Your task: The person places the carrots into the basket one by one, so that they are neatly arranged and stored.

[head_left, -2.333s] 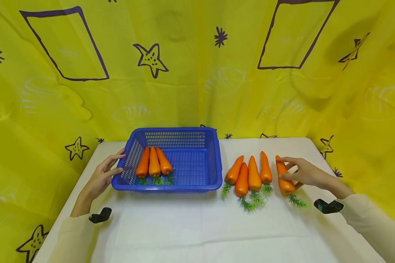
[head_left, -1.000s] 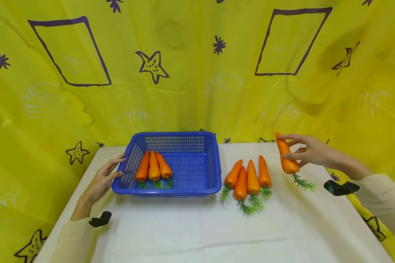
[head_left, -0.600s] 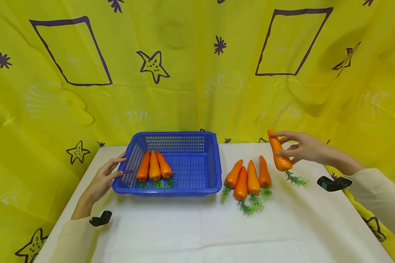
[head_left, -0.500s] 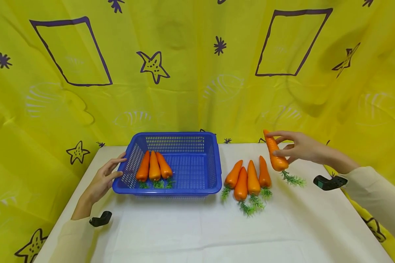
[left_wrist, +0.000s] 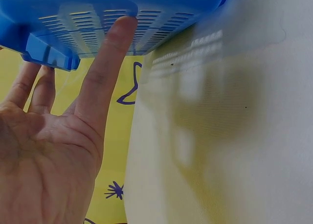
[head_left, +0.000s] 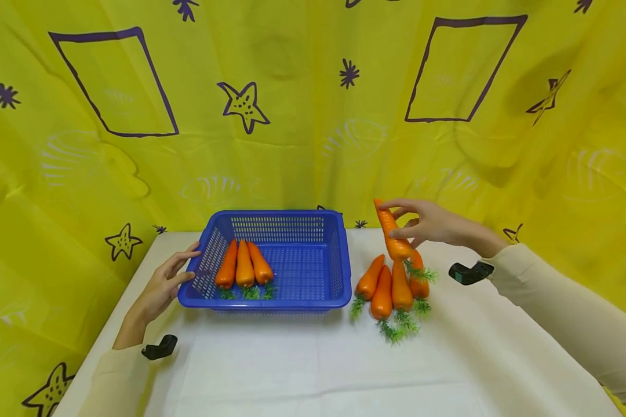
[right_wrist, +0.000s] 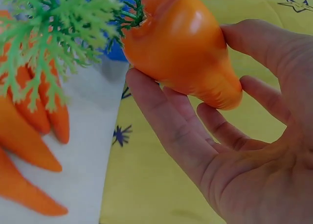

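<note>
My right hand (head_left: 430, 222) pinches an orange carrot (head_left: 391, 234) with a green leafy top, raised over the loose carrots on the table. In the right wrist view the fingers and thumb surround this carrot (right_wrist: 181, 43), its leaves (right_wrist: 54, 33) hanging to the left. My left hand (head_left: 162, 284) touches the left side of a blue slotted basket (head_left: 263, 303). Seen from the left wrist, one extended digit (left_wrist: 105, 70) lies against the basket's wall (left_wrist: 161, 26), with other fingertips up by its rim. Inside the basket, 3 carrots (head_left: 244, 265) lie side by side at the left.
Several carrots lie on the white table (head_left: 302, 370) right of the basket, among them a front one (head_left: 382, 295) and a left one (head_left: 369, 278). The held carrot partly covers two of them. A yellow patterned curtain (head_left: 292, 162) closes off the back and sides.
My right hand has picked up the rightmost carrot from the table, lifted it and carried it left, over the loose carrots. The left hand stays at the basket, which has not moved.
</note>
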Tool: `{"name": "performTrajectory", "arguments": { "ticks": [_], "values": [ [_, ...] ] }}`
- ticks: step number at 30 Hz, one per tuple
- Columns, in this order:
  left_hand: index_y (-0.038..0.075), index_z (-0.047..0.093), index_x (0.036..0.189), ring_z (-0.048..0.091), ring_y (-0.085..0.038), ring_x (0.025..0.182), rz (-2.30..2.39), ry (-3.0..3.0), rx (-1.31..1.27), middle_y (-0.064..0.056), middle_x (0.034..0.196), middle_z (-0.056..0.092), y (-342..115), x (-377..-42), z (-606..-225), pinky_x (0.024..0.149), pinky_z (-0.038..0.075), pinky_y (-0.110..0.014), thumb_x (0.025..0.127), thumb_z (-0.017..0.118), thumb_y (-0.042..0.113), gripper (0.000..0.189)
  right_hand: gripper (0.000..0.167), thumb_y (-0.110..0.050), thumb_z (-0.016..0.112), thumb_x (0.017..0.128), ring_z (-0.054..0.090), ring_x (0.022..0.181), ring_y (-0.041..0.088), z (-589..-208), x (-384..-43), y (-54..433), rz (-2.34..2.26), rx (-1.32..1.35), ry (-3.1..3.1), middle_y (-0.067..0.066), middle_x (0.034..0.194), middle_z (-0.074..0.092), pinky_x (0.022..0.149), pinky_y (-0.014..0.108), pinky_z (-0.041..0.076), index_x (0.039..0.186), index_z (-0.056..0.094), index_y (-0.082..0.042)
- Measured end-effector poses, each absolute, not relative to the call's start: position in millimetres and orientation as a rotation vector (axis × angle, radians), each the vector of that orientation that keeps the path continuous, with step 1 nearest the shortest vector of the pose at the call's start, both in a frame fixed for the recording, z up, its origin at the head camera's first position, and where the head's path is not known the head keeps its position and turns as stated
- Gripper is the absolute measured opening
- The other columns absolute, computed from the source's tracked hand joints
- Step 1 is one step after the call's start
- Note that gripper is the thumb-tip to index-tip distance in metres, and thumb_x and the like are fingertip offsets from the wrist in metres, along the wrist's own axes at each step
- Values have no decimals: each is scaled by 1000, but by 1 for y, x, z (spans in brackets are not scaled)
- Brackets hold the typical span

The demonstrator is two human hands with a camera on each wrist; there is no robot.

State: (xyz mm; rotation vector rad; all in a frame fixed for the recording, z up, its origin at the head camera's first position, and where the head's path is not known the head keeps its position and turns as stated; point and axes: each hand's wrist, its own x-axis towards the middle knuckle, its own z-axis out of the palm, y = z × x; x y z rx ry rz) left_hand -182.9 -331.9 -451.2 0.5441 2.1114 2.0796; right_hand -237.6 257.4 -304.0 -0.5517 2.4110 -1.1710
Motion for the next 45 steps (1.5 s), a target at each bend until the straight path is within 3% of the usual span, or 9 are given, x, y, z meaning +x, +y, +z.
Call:
{"name": "performTrajectory", "arguments": {
  "ticks": [3, 7, 14, 17, 21, 26, 29, 35, 45],
  "values": [
    [-2, 40, 151, 41, 6, 135, 2081, 2104, 546, -8, 173, 10, -332, -183, -452, 94, 56, -29, 106, 48, 1, 45, 70, -25, 78, 93, 65, 115, 39, -305, -244, 242, -1163, -566, 2403, 23, 149, 43, 78, 44, 63, 155, 45, -20],
    [-2, 40, 151, 38, 3, 138, 2070, 2116, 550, -8, 173, 10, -331, -184, -452, 96, 55, -28, 106, 49, 1, 45, 69, -24, 78, 94, 68, 109, 35, -308, -255, 221, -1159, -596, 2382, 22, 148, 44, 77, 44, 64, 154, 46, -21],
    [0, 41, 151, 10, -34, 157, 2025, 2169, 509, -6, 173, 11, -331, -185, -451, 98, 53, -25, 106, 50, 3, 46, 66, -19, 74, 96, 70, 103, 34, -309, -267, 181, -1182, -683, 2307, 22, 147, 45, 75, 46, 64, 155, 45, -16],
    [0, 41, 151, 5, -39, 156, 2024, 2171, 509, -6, 173, 11, -330, -186, -451, 98, 53, -25, 106, 50, 3, 46, 64, -17, 72, 97, 71, 102, 33, -310, -270, 164, -1176, -723, 2280, 23, 147, 45, 73, 47, 64, 155, 46, -15],
    [0, 41, 151, 16, -31, 156, 2036, 2157, 514, -7, 173, 11, -331, -187, -452, 97, 54, -27, 106, 50, 3, 46, 62, -17, 72, 97, 71, 97, 33, -311, -275, 143, -1164, -747, 2257, 21, 146, 46, 75, 52, 63, 154, 47, -17],
    [1, 42, 151, 34, -6, 144, 2057, 2127, 515, -6, 173, 11, -332, -188, -452, 96, 55, -29, 106, 50, 2, 45, 64, -18, 74, 96, 69, 105, 32, -316, -282, 120, -1156, -746, 2226, 20, 145, 48, 76, 54, 62, 154, 48, -19],
    [0, 42, 151, 39, 3, 138, 2074, 2102, 527, -6, 173, 11, -332, -188, -453, 94, 56, -30, 106, 49, 0, 45, 64, -17, 74, 96, 66, 111, 33, -321, -286, 107, -1163, -736, 2192, 20, 144, 49, 78, 54, 62, 154, 48, -19],
    [-3, 40, 150, 41, 4, 138, 2096, 2058, 566, -7, 173, 9, -332, -187, -453, 94, 57, -31, 106, 48, -2, 45, 62, -14, 74, 95, 66, 108, 33, -337, -296, 81, -1157, -732, 2138, 21, 139, 50, 79, 56, 62, 153, 49, -17],
    [-2, 40, 151, 43, 3, 137, 2097, 2068, 547, -5, 173, 11, -333, -186, -451, 93, 57, -31, 106, 48, -2, 45, 63, -14, 74, 96, 64, 112, 31, -363, -311, 40, -1090, -711, 2108, 20, 139, 53, 76, 45, 64, 153, 49, -17]
  ]
}}
